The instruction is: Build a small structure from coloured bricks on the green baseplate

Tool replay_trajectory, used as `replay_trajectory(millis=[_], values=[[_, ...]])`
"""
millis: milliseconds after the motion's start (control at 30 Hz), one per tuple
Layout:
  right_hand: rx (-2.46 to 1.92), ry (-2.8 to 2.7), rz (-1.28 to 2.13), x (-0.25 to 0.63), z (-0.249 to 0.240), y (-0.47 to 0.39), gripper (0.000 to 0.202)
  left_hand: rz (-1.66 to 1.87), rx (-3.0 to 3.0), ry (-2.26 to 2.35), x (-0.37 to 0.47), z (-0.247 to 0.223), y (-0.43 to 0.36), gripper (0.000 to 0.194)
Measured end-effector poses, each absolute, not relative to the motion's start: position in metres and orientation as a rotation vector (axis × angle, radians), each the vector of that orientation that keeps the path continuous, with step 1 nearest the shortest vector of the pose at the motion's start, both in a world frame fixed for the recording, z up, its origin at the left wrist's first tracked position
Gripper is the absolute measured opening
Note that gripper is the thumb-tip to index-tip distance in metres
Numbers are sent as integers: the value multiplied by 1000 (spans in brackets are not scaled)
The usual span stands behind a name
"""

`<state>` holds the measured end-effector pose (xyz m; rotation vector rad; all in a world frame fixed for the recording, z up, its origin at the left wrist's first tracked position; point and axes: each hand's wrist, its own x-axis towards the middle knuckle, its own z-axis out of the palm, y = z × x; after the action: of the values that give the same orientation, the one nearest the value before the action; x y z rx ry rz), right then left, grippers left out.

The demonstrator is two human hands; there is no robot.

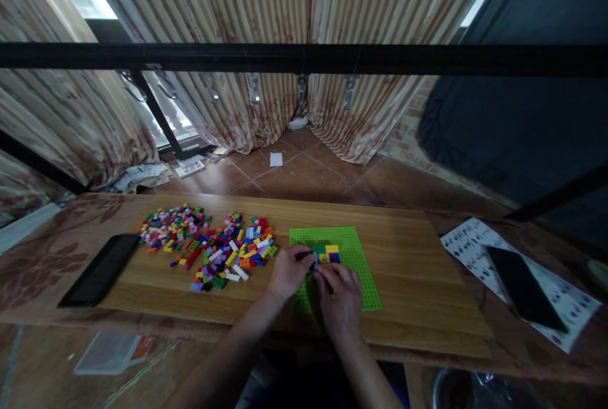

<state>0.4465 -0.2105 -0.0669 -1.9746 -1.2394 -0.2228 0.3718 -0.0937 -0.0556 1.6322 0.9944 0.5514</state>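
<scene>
A bright green studded baseplate lies on the wooden board, with a small block of coloured toy bricks on it in green, yellow, blue and red. My left hand reaches in from the left, thumb and forefinger closed at a small light blue brick by the block's left edge. From the near side, my right hand meets it there. Its fingers are bent and pressed together over the block's front edge, and its fingertips hide what they grip, if anything.
Loose bricks lie piled left of the baseplate, with smaller pieces farther left. A black tablet-like slab rests at the left end. At right, a dark phone-like slab lies on a printed sheet. A black bar crosses beyond the board.
</scene>
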Motion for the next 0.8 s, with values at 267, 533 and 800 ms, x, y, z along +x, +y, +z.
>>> replay_trajectory(millis=[267, 533, 800], values=[[-1958, -1212, -213, 444, -68, -211, 21, 540, 1610, 1002, 372, -57, -95, 19], [-1930, -1181, -202, 446, -72, -211, 21, 531, 1657, 1070, 376, -53, -96, 21], [-1974, -1205, -230, 446, -67, -211, 21, 541, 1633, 1100, 379, -55, -94, 18]])
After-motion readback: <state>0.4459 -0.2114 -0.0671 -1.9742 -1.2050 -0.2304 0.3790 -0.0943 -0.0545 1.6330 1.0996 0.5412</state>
